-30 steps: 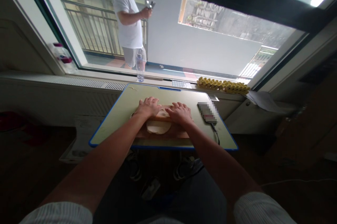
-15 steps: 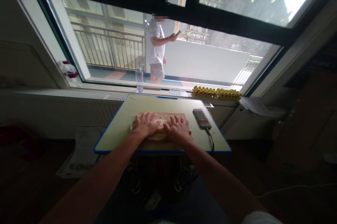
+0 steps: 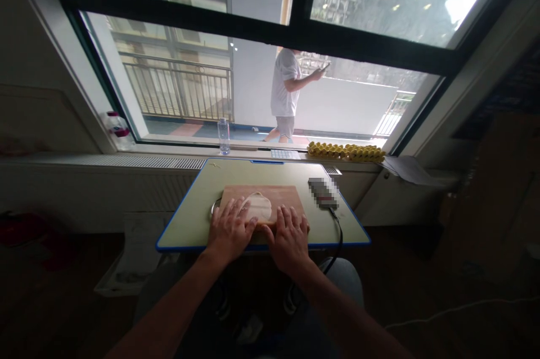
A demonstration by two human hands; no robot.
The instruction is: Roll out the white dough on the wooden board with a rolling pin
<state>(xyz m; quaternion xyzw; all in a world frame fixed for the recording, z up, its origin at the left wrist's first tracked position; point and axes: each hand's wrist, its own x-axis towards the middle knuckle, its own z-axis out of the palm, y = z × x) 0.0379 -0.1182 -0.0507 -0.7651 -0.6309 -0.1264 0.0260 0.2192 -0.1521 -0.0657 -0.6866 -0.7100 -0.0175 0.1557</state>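
Observation:
A flat, pale round of dough [image 3: 262,207] lies on the wooden board [image 3: 278,192]. Across the board's near edge runs a wooden rolling pin [image 3: 265,226], mostly hidden beneath my hands. My left hand [image 3: 231,228] is palm down over its left part, fingers stretched forward and partly over the dough's left side. Over the right part lies my right hand [image 3: 289,235], also flat with its fingers extended and its thumb pointing inward. Neither hand is wrapped around the pin. A metal ring-like handle [image 3: 214,208] shows at the board's left side.
The board rests on a small blue-edged table [image 3: 192,201]. A blurred-out device [image 3: 323,193] with a black cable lies at the right. On the windowsill stand a clear bottle [image 3: 224,137] and yellow egg trays [image 3: 346,152]. Outside, a person [image 3: 286,83] holds a phone.
Both hands have drawn back toward me with the rolling pin, from across the dough to the board's near edge, uncovering more dough. The person outside has moved right.

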